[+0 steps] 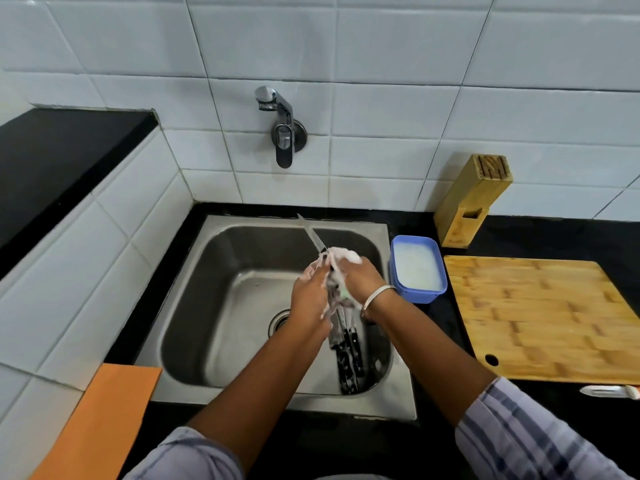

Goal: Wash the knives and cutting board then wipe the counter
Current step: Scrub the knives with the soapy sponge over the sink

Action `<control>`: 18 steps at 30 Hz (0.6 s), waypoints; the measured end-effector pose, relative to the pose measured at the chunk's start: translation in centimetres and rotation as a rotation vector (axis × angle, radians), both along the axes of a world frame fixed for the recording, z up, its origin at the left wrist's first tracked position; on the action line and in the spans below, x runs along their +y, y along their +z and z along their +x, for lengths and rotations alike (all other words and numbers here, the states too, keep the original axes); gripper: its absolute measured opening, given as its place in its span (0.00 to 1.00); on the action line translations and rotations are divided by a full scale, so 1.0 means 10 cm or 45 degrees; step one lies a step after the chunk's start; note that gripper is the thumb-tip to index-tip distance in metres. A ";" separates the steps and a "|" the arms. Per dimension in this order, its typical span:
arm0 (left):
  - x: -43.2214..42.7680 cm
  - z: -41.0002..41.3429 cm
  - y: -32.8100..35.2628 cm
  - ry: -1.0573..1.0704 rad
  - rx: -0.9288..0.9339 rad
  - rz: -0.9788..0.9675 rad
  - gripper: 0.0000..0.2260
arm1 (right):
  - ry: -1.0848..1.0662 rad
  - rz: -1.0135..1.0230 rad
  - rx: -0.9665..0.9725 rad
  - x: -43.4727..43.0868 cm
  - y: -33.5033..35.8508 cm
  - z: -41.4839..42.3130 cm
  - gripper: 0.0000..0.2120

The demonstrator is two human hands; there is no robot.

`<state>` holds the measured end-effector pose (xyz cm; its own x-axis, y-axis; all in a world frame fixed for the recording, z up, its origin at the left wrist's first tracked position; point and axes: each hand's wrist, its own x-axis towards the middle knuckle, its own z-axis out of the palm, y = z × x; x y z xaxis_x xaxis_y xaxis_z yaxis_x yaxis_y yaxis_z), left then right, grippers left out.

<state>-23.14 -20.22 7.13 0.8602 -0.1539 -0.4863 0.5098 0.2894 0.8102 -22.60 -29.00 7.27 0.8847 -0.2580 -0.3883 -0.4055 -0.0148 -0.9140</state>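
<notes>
Over the steel sink [221, 278], my left hand [310, 296] grips the handle of a long knife [311, 235] whose blade points up and away toward the back rim. My right hand [360, 278] holds a foamy sponge [346, 256] against the knife near the handle. Both hands are covered in suds. Several black-handled knives [348, 355] lie in the sink basin below my hands. The wooden cutting board [540, 317] lies flat on the black counter to the right of the sink.
A blue tub of soapy water [417, 268] stands by the sink's right rim. A wooden knife block [471, 199] leans at the wall. An orange cloth [104, 420] lies at front left. The tap [282, 126] is on the tiled wall. A small white object [609, 391] lies below the board.
</notes>
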 end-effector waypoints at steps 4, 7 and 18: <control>0.08 0.18 0.08 0.201 0.188 -0.179 0.09 | 0.383 -0.649 -0.273 0.10 -0.05 -0.15 0.10; 0.09 0.23 0.07 0.054 0.193 -0.154 0.13 | 0.512 -1.179 -0.388 0.12 -0.13 -0.18 0.16; -0.07 0.20 -0.42 -0.161 0.304 0.261 0.15 | 0.442 -1.077 0.035 0.08 -0.25 -0.39 0.15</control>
